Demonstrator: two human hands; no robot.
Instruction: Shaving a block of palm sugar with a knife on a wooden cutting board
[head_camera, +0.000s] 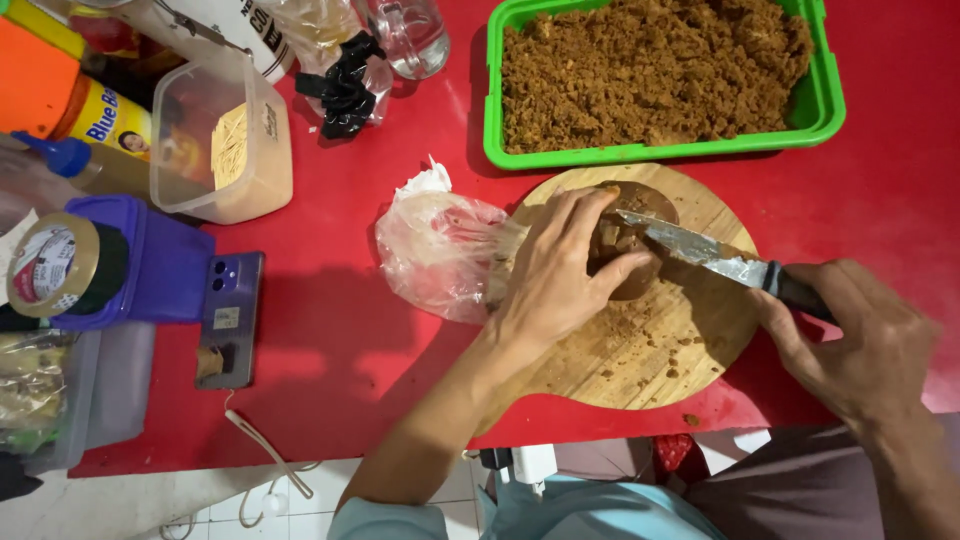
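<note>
My left hand (560, 275) presses down on a dark brown round block (640, 215) that lies on a round wooden cutting board (650, 350). My right hand (860, 340) grips the black handle of a knife (700, 250), whose blade is pushed into the block from the right. Brown crumbs lie scattered over the board. A crumpled clear plastic bag (440, 250) sits just left of the board, touching my left hand.
A green tray (825, 100) of brown shavings stands behind the board on the red table (340, 350). At the left are a clear tub (225, 140), a phone (228, 320), a tape roll (50, 265), a purple box (160, 260), bottles and a glass mug (410, 35).
</note>
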